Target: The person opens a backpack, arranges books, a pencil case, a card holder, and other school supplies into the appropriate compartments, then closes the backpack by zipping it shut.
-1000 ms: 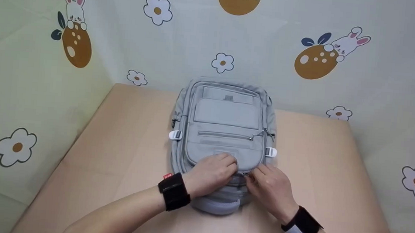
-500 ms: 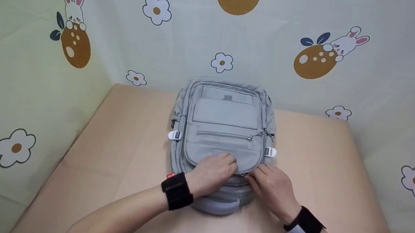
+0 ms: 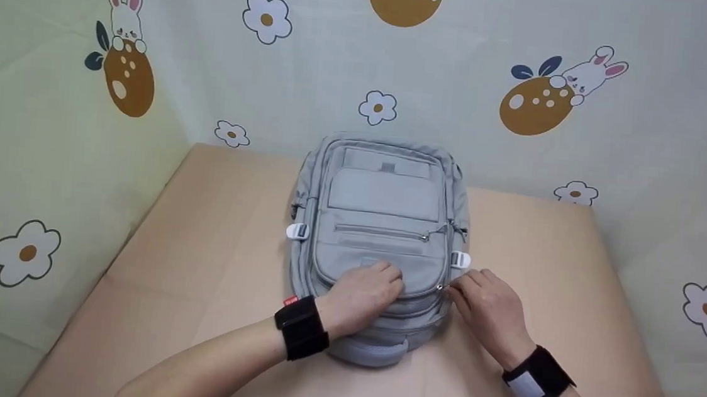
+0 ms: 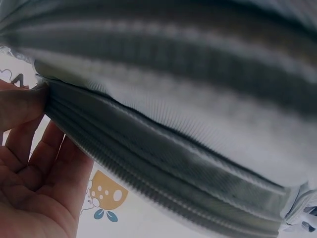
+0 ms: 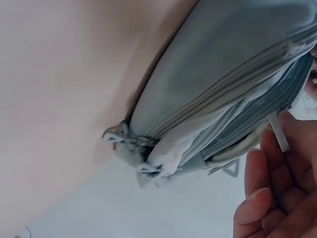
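A grey backpack (image 3: 385, 191) lies on the table, its front pocket facing up and its top handle (image 3: 373, 353) toward me. My left hand (image 3: 363, 297) pinches the near edge of the front pocket; in the left wrist view its thumb (image 4: 22, 104) presses on the fabric and the other fingers lie beneath. At the pocket's near right corner my right hand (image 3: 493, 313) pinches a zipper pull (image 3: 440, 287). The pull's pale tab (image 5: 278, 132) shows between thumb and fingers in the right wrist view, where a gap (image 5: 237, 148) runs along the pocket edge beside it.
White buckles sit on both sides of the backpack, one left (image 3: 298, 231) and one right (image 3: 461, 260). A second zipper (image 3: 382, 231) crosses the pocket front. The tan tabletop (image 3: 226, 214) spreads around, with a printed curtain (image 3: 313, 69) behind and at the sides.
My right hand has moved right and slightly away from me, drawing the zipper pull round the pocket's near right corner. The left hand has stayed almost in place on the pocket edge.
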`<action>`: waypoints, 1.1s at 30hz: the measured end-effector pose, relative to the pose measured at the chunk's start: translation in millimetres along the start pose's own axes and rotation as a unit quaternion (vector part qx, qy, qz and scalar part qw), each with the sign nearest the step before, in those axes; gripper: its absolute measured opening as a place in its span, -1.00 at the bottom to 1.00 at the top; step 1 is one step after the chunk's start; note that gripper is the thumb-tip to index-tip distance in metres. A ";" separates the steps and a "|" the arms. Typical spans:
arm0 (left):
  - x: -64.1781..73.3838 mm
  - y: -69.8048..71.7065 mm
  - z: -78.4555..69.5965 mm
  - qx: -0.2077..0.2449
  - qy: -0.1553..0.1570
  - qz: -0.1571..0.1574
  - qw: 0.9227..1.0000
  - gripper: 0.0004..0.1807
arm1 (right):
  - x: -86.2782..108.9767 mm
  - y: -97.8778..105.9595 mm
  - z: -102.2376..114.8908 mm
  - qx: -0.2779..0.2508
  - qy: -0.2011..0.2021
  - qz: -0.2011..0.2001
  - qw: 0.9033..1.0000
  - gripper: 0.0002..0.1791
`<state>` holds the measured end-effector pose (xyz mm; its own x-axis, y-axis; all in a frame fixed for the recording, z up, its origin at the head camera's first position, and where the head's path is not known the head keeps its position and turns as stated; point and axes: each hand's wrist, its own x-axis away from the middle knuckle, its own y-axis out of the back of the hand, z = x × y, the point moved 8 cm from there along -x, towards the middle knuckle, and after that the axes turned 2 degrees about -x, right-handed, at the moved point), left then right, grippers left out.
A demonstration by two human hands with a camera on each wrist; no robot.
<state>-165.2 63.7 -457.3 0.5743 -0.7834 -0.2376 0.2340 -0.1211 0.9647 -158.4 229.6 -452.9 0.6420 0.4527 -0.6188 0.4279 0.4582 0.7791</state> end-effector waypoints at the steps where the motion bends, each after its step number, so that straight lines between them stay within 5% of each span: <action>1: 0.0 0.1 -0.1 0.000 0.000 -0.002 1.000 -0.74 | -0.3 0.2 -2.7 -0.002 -0.003 -0.003 1.000 -0.80; 17: -6.9 7.7 -1.6 0.003 0.006 -0.022 1.000 -0.90 | -1.9 1.3 -8.1 -0.019 -0.014 -0.023 0.999 -0.76; 27: -34.4 20.4 -16.9 -0.004 0.006 -0.064 0.998 -0.86 | -1.7 0.8 -5.5 0.010 -0.014 -0.015 1.000 -0.80; 33: -50.3 12.8 -17.8 -0.022 0.038 -0.058 0.997 -0.76 | -4.2 1.8 -4.2 0.000 -0.014 -0.027 1.000 -0.78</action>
<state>-177.2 112.4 -435.1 0.5993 -0.7165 -0.3571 0.3356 -0.1801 0.9246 -163.1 231.7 -449.3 0.6352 0.4056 -0.6573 0.4632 0.4809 0.7444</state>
